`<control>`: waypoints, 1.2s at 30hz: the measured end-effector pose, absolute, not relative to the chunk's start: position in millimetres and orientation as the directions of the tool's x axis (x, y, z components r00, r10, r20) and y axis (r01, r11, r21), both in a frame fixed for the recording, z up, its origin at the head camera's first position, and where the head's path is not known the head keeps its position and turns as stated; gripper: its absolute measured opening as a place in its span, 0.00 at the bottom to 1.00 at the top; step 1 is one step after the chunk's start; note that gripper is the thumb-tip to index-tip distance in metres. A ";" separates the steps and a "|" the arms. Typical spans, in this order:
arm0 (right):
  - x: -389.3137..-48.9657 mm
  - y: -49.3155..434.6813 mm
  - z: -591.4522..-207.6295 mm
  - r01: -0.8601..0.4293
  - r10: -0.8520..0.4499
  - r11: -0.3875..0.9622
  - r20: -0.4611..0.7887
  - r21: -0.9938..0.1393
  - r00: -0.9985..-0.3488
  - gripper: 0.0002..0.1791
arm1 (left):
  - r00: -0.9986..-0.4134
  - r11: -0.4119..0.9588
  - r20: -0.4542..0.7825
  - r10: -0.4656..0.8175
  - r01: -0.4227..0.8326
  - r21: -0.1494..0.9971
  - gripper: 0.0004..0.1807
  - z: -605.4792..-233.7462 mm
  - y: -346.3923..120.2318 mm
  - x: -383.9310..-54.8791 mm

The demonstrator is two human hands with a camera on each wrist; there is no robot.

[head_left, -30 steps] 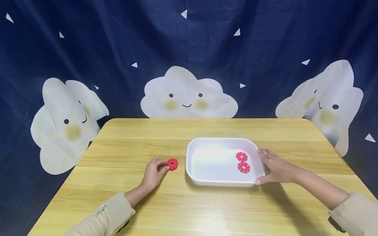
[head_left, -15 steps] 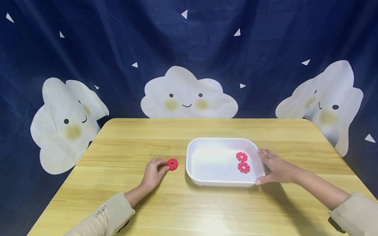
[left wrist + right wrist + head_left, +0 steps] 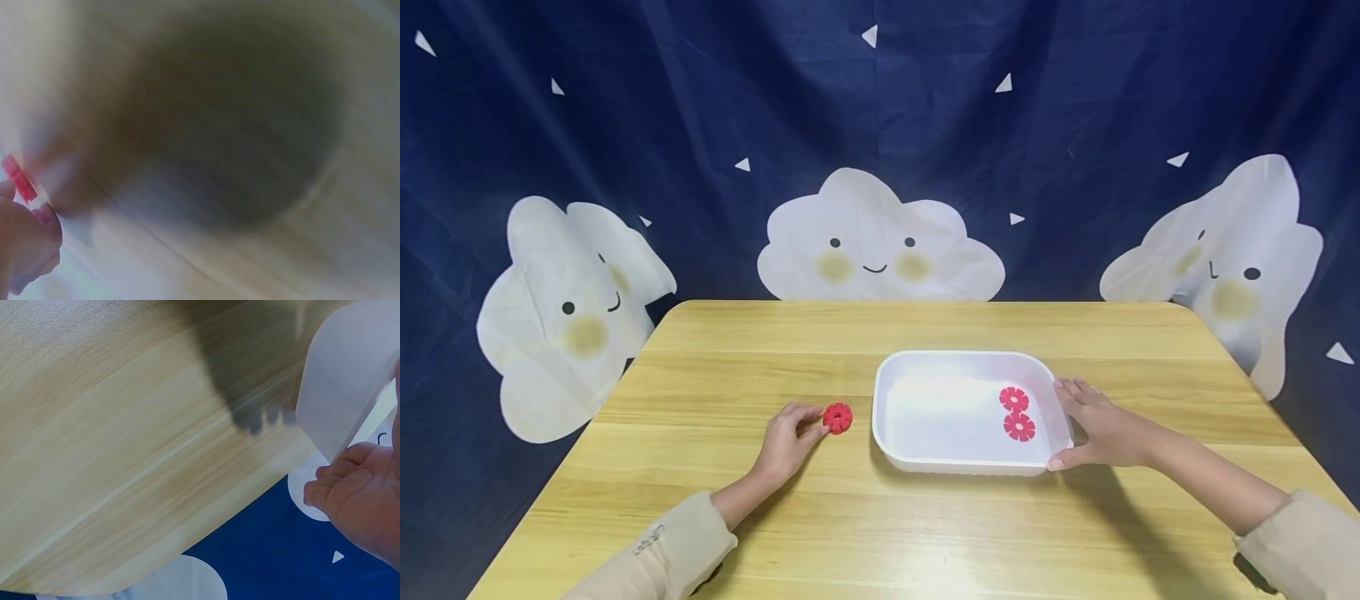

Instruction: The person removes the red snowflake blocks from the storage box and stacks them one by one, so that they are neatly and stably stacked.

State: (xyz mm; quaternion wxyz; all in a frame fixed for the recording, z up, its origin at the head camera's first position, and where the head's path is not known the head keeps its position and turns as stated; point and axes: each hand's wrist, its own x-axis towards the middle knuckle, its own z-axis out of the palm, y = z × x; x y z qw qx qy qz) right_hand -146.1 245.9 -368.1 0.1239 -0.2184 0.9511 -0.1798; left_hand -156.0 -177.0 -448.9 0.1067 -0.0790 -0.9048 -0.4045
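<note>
Next to the tray's left end, a small red slotted disc [image 3: 837, 417] with a center hole lies over the table. My left hand [image 3: 786, 442] pinches its left edge with thumb and fingertips. In the left wrist view the red disc [image 3: 20, 178] shows edge-on by the fingertips, looking like stacked layers. My right hand [image 3: 1108, 429] grips the right end of a white rectangular tray [image 3: 962, 462], thumb at the front corner and fingers along the rim behind. Inside the tray, at the right, two flat pink-red slotted discs [image 3: 1019, 427] lie one behind the other.
The tray stands on a light wooden table [image 3: 760, 333] with rounded far corners. Behind it hangs a dark blue curtain [image 3: 880, 83] with white clouds and triangles. A dark blurred patch covers much of the left wrist view.
My left hand and sleeve have shifted slightly left and down, the thumb drawing back a little at the red disc. The right hand, tray and discs stay in place.
</note>
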 end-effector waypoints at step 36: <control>-145.1 246.7 -367.5 -0.406 -0.484 0.829 -0.132 -0.384 -0.865 0.63 | -0.886 0.569 0.370 0.279 0.463 0.680 0.14 -375.0 -99.7 -174.1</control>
